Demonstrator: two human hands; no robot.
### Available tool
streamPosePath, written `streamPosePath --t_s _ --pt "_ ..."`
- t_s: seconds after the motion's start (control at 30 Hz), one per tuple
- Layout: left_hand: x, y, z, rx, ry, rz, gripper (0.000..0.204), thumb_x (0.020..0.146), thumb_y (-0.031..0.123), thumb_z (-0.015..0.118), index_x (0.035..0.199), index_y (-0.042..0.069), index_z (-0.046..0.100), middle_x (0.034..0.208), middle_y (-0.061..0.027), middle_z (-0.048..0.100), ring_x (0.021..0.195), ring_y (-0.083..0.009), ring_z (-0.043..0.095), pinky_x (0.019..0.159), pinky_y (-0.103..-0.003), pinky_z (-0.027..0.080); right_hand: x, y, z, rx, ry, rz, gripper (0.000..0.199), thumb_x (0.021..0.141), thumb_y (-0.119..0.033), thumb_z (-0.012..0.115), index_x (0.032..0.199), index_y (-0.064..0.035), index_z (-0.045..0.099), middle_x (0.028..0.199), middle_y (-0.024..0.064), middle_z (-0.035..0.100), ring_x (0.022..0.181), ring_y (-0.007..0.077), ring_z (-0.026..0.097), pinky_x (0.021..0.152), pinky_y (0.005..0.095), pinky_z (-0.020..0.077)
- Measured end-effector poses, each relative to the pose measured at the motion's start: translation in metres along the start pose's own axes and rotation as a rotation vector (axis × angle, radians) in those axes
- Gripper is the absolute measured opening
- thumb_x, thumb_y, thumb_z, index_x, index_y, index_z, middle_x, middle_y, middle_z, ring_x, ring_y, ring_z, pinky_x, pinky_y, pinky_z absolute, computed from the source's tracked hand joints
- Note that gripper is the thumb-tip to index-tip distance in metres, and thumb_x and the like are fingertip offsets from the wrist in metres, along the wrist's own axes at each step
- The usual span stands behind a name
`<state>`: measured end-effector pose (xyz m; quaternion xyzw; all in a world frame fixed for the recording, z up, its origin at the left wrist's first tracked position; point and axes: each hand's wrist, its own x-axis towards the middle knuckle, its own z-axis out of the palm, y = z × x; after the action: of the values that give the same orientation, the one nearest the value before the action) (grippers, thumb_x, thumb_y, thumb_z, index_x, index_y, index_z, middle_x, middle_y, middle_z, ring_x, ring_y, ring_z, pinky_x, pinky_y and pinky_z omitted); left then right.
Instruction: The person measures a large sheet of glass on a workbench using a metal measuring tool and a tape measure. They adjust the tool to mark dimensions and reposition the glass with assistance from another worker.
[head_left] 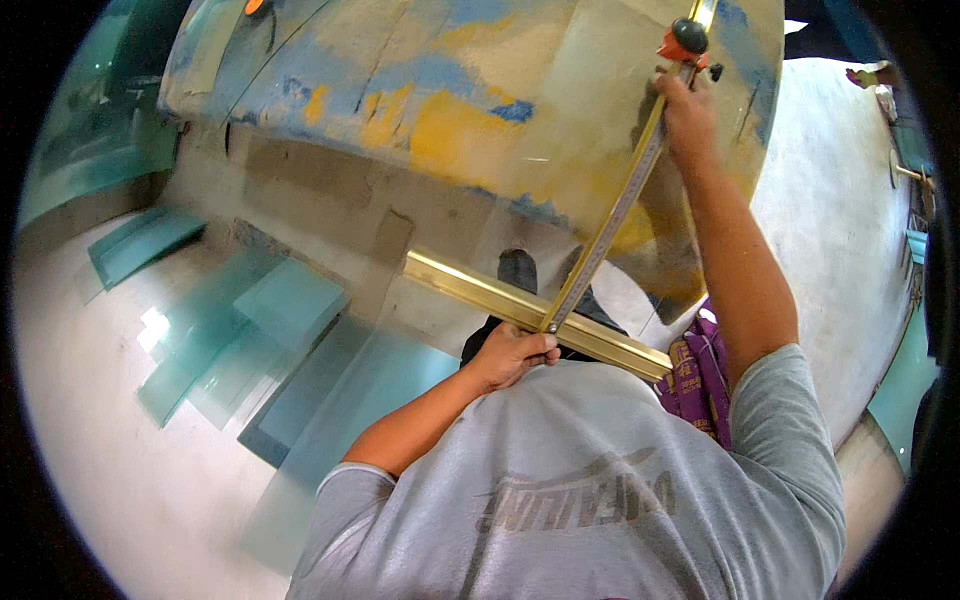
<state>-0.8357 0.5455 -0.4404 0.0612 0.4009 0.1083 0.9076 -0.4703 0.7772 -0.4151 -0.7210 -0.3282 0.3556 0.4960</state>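
Note:
A brass-coloured T-shaped glass cutter reaches from my waist up over the table, its marked rule slanting to the far right. The thick crossbar lies across in front of my body, beyond the table's near edge. My left hand is closed on the crossbar by the joint with the rule, its thumb near the screw. At the far end, my right hand grips the rule just below the red and black sliding head. Its fingertips are partly hidden.
The worktable has a worn blue and yellow top, with what looks like clear glass on it. Several greenish glass sheets lean or lie at the left. A purple printed bag sits by my right side. An orange round thing is far left.

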Motion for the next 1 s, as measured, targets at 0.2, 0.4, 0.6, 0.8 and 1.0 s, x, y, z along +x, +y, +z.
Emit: streamPosePath --t_s 0.2,0.4,0.6,0.8,1.0 --pt "-0.003 0.0 0.005 0.004 -0.018 0.015 0.032 0.096 0.01 0.069 0.124 -0.003 0.06 0.107 -0.0109 0.069 0.093 -0.0205 0.068 0.089 -0.039 0.058 -0.002 -0.007 0.0 -0.108 0.044 -0.068 0.038 0.09 -0.034 0.068 0.101 0.002 0.069 0.091 0.0085 0.064 0.084 0.0206 0.059 0.079 0.0357 0.0459" --pt "0.003 0.004 0.011 0.014 0.024 0.092 0.025 0.094 0.013 0.075 0.112 -0.002 0.066 0.095 -0.0092 0.07 0.086 -0.0187 0.069 0.083 -0.034 0.059 0.011 -0.009 -0.008 -0.239 0.012 -0.283 0.039 0.089 -0.039 0.069 0.101 -0.0029 0.07 0.084 0.0105 0.064 0.078 0.0239 0.06 0.076 0.0382 0.0469" --pt "0.004 0.006 0.011 0.0 0.051 0.085 0.025 0.093 0.013 0.075 0.11 -0.003 0.067 0.096 -0.0096 0.071 0.084 -0.0183 0.069 0.082 -0.032 0.059 0.02 -0.009 -0.007 -0.644 0.093 -0.717 0.033 0.088 -0.035 0.066 0.086 -0.0016 0.066 0.072 0.0079 0.058 0.068 0.0212 0.058 0.066 0.0396 0.0468" --pt "0.009 0.006 0.016 0.029 0.03 0.073 0.025 0.092 0.012 0.074 0.11 -0.004 0.067 0.092 -0.0094 0.07 0.083 -0.0182 0.068 0.079 -0.031 0.057 0.013 -0.009 -0.01 -0.281 0.08 -0.152 0.04 0.087 -0.04 0.065 0.084 -0.0008 0.066 0.071 0.0076 0.058 0.069 0.0194 0.057 0.065 0.0405 0.0464" --pt "-0.002 0.018 0.015 0.338 0.027 0.031 0.028 0.094 0.024 0.069 0.107 0.0 0.067 0.092 -0.0078 0.071 0.088 -0.0171 0.067 0.084 -0.032 0.054 0.002 -0.023 -0.014 -0.418 0.044 -0.233 0.045 0.086 -0.044 0.066 0.088 0.0014 0.067 0.068 0.012 0.059 0.065 0.026 0.057 0.066 0.0437 0.0466"
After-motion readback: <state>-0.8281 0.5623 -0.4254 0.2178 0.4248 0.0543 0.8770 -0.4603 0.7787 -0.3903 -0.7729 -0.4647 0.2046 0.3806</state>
